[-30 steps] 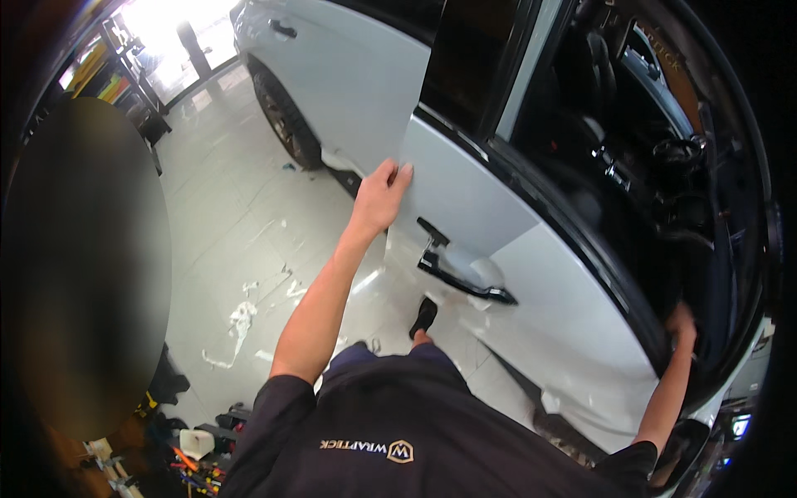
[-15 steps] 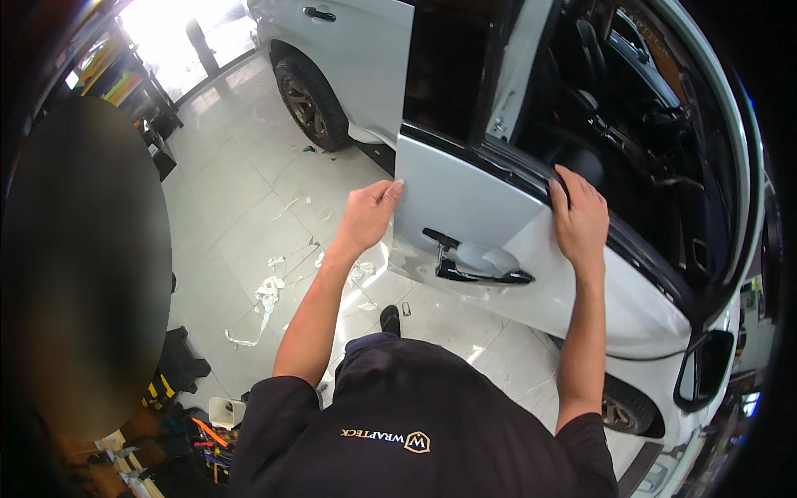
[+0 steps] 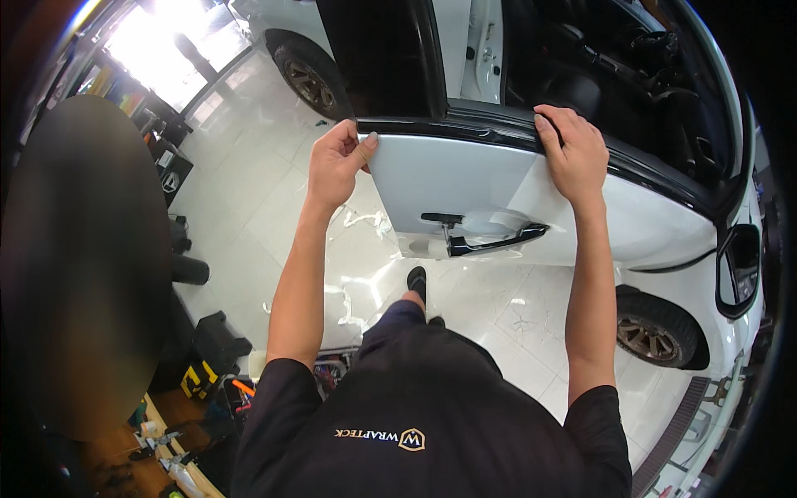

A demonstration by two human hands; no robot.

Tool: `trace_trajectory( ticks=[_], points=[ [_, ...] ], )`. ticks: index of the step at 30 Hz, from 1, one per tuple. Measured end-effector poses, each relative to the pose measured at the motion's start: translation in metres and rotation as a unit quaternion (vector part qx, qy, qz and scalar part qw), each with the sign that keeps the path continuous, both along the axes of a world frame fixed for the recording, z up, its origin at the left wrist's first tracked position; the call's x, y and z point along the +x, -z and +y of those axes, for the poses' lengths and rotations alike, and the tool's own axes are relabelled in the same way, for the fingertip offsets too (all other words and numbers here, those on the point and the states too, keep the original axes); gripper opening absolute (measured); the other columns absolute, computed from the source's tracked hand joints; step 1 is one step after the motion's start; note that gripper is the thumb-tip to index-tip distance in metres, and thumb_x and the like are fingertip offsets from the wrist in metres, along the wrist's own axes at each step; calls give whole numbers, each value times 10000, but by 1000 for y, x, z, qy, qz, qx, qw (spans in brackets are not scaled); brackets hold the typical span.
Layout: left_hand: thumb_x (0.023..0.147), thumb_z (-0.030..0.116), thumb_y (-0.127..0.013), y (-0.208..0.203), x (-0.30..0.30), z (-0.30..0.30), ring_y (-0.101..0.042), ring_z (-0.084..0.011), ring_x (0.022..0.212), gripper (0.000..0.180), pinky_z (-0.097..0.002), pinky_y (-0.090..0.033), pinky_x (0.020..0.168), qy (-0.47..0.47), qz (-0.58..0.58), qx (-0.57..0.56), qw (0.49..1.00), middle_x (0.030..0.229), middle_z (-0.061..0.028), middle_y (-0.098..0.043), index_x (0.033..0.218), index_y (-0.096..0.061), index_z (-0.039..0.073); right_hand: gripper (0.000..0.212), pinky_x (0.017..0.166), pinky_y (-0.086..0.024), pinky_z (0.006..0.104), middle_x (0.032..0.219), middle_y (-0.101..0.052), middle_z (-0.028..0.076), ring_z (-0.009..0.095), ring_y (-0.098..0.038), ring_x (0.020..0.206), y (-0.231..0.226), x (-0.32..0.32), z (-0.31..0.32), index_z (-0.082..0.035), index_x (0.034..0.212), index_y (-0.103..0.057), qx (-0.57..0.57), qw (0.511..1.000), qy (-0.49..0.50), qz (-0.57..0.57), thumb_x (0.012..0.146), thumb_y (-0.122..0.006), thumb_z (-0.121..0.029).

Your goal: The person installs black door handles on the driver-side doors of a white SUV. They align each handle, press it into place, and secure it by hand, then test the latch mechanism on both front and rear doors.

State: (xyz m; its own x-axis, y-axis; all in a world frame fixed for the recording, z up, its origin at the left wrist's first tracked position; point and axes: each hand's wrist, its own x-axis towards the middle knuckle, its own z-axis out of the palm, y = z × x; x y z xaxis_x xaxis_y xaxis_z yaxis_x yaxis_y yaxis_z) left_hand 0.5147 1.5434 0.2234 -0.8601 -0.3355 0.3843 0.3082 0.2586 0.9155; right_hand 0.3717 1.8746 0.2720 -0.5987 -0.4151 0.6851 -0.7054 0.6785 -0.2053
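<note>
Person's own two hands both on the open white car door (image 3: 465,178), which sits in the middle of the view, running from the left hand toward the side mirror (image 3: 737,270). Left hand (image 3: 336,166) is at the door's upper rear corner, thumb on the outer face just under the black trim (image 3: 490,134), fingers bent round the edge, so pinching the corner (fingertips behind it hidden; can't tell if anything thin is caught there as well). Right hand (image 3: 575,153) lies over the black trim farther along the top, fingers close together reaching toward the cabin side, thumb set apart from them on the trim; can't tell if it grips or just rests. Outer face is greyer near the left hand, whiter below the right hand, with a fairly straight border between. Black door handle (image 3: 498,239) is below, between the hands, slanting up to the right. Dark window glass (image 3: 386,58) rises above the trim near the left hand; dark cabin seats (image 3: 573,91) show beyond the right hand. Front wheel (image 3: 656,332) at right, rear wheel (image 3: 309,75) upper left. White scraps (image 3: 378,222) lie on the pale tiled floor (image 3: 241,207). Black-and-yellow case (image 3: 199,378) lower left, dark shoe (image 3: 417,284) below the handle.
</note>
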Motion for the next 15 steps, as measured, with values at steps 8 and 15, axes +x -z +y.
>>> trace_trajectory(
  ticks=[8,15],
  points=[
    [1049,184,-615,-14,65,28,-693,-130,665,344,-276,-548,569,-43,21,-123,991,683,-75,-655,781,-595,-32,345,1024,-443,383,1141,-735,34,264,-663,1105,2,31,21,-140,1156,-737,1,999,-43,18,1026,-542,-393],
    [1046,152,-537,-25,63,19,-676,-325,720,246,-412,-515,680,-38,-23,-268,962,776,-178,-684,889,-599,-27,393,995,-459,391,1151,-742,48,276,-667,1100,2,25,20,-127,1145,-751,6,999,-17,-44,1022,-530,-428]
  ],
)
